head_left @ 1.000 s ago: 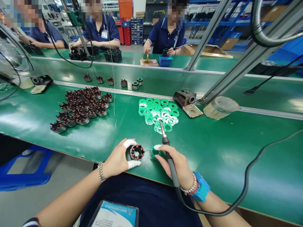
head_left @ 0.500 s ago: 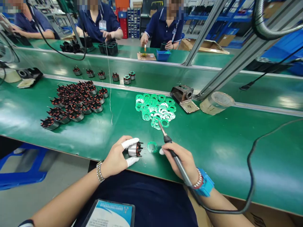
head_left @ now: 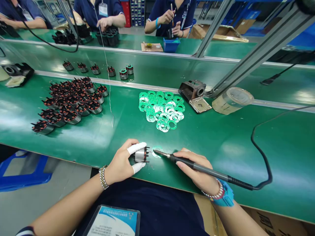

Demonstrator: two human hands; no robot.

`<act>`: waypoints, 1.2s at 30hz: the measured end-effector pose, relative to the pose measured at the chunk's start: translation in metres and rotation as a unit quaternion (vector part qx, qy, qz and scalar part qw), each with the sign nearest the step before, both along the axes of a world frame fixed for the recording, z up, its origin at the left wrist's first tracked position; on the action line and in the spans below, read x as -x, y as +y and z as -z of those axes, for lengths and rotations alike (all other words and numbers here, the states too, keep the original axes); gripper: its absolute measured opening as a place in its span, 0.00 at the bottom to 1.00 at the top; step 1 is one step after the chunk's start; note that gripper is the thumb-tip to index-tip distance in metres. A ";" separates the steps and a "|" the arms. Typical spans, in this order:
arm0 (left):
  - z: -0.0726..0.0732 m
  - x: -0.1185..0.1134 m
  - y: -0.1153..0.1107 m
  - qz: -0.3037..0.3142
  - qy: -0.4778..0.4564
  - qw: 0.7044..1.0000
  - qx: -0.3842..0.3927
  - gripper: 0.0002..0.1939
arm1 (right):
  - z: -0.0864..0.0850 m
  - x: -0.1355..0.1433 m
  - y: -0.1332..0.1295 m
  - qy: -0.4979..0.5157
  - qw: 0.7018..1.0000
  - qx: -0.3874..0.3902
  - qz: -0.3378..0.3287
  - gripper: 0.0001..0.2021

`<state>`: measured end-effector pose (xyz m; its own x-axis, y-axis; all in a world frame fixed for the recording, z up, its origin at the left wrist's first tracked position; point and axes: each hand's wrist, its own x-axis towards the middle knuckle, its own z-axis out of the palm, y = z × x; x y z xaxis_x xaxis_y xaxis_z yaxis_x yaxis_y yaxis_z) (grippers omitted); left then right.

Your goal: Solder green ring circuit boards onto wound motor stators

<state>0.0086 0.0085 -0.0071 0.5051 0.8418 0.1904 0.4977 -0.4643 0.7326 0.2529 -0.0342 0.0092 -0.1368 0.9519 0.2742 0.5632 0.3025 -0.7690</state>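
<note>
My left hand (head_left: 124,162), with white finger cots on thumb and finger, grips a motor stator (head_left: 141,155) lying on its side, its pins facing right. In my right hand (head_left: 199,168) is a soldering iron (head_left: 189,163), held like a pen and pointing left. The iron's tip is just right of the stator's pins, over a green ring-shaped circuit board (head_left: 157,155) lying on the table; whether tip and pins touch I cannot tell. Thin wire ends stick out from the stator.
Many green and white ring boards (head_left: 162,109) lie in a pile ahead. Left of them stand several stators (head_left: 70,116). A soldering iron stand (head_left: 193,90), a sponge (head_left: 200,105) and a plastic tub (head_left: 231,101) sit at the right. Co-workers' hands (head_left: 107,23) are busy across the bench.
The soldering iron has swung from pointing away to pointing left, its tip now near the stator's pins. My left hand still holds the stator in about the same place.
</note>
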 end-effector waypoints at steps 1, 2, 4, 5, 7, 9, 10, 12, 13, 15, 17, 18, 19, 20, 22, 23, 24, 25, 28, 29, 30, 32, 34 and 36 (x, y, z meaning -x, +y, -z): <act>0.000 0.000 0.000 0.000 0.000 1.000 0.001 0.26 | 0.000 0.000 0.000 0.006 1.000 0.002 -0.004 0.05; 0.000 0.000 0.000 -0.001 0.000 1.000 0.003 0.26 | 0.000 0.000 0.001 0.010 1.000 0.003 -0.007 0.05; 0.000 -0.001 0.000 -0.004 0.000 1.000 0.007 0.26 | 0.000 0.001 0.001 0.015 1.000 0.007 -0.014 0.05; 0.000 -0.001 0.000 -0.005 0.000 1.000 0.009 0.26 | 0.000 0.001 0.001 0.016 1.000 0.009 -0.015 0.05; 0.000 -0.001 0.000 -0.009 0.000 1.000 0.010 0.26 | 0.000 0.001 0.001 0.017 1.000 0.012 -0.017 0.06; 0.000 -0.001 0.000 -0.011 -0.001 1.000 0.010 0.26 | 0.000 0.001 0.001 0.016 1.000 0.013 -0.019 0.06; 0.000 -0.001 0.000 -0.011 -0.001 1.000 0.009 0.26 | -0.001 0.001 0.001 0.015 1.000 0.013 -0.019 0.06; 0.001 -0.001 0.000 -0.008 -0.002 1.000 0.005 0.26 | 0.000 0.001 0.001 0.015 1.000 0.019 -0.017 0.07; 0.001 -0.001 0.000 -0.007 -0.002 1.000 0.002 0.26 | 0.000 0.001 0.001 0.015 0.999 0.024 -0.015 0.07; 0.001 -0.001 0.000 -0.006 -0.004 1.000 -0.003 0.26 | 0.000 0.001 0.000 0.018 0.999 0.028 -0.009 0.07; 0.001 -0.001 0.000 -0.005 -0.004 1.000 -0.006 0.27 | 0.000 0.000 0.000 0.024 0.999 0.025 -0.011 0.06; 0.001 -0.001 0.000 -0.004 -0.004 1.000 -0.006 0.27 | 0.000 0.000 0.000 0.027 0.999 0.022 -0.013 0.05; 0.001 -0.001 -0.001 -0.003 -0.003 1.000 -0.006 0.27 | 0.000 0.000 0.000 0.029 0.999 0.018 -0.017 0.05; 0.001 -0.001 -0.001 -0.003 -0.002 1.000 -0.005 0.27 | 0.000 0.000 0.000 0.031 0.999 0.013 -0.020 0.05; 0.001 -0.001 -0.001 -0.002 -0.002 1.000 -0.007 0.28 | 0.000 0.000 0.000 0.034 0.999 0.000 -0.029 0.06; 0.001 -0.001 -0.001 -0.002 -0.002 1.000 -0.009 0.28 | 0.000 0.000 0.000 0.035 0.999 -0.008 -0.037 0.07; 0.001 -0.001 -0.001 -0.001 -0.002 1.000 -0.013 0.28 | 0.000 0.000 0.000 0.038 0.998 -0.016 -0.048 0.07; 0.001 -0.001 -0.001 0.000 -0.002 1.000 -0.016 0.28 | 0.000 0.000 0.000 0.039 0.997 -0.024 -0.060 0.08; 0.001 -0.002 -0.001 0.005 0.002 1.000 -0.023 0.27 | 0.001 0.000 0.000 0.035 0.995 -0.041 -0.088 0.09; 0.001 -0.002 -0.001 0.007 0.003 1.000 -0.024 0.27 | 0.001 0.000 0.000 0.032 0.994 -0.044 -0.091 0.09; 0.001 -0.002 -0.001 0.008 0.005 1.000 -0.025 0.27 | 0.002 -0.001 -0.001 0.032 0.994 -0.046 -0.091 0.09; 0.000 -0.001 -0.001 0.010 0.008 1.000 -0.027 0.27 | 0.003 -0.002 -0.001 0.038 0.994 -0.051 -0.083 0.09; 0.001 -0.001 -0.001 0.009 0.011 1.000 -0.027 0.27 | 0.004 -0.003 -0.002 0.048 0.995 -0.060 -0.068 0.09; 0.001 -0.001 -0.001 0.006 0.015 1.000 -0.022 0.27 | 0.004 -0.005 -0.002 0.055 0.995 -0.065 -0.056 0.10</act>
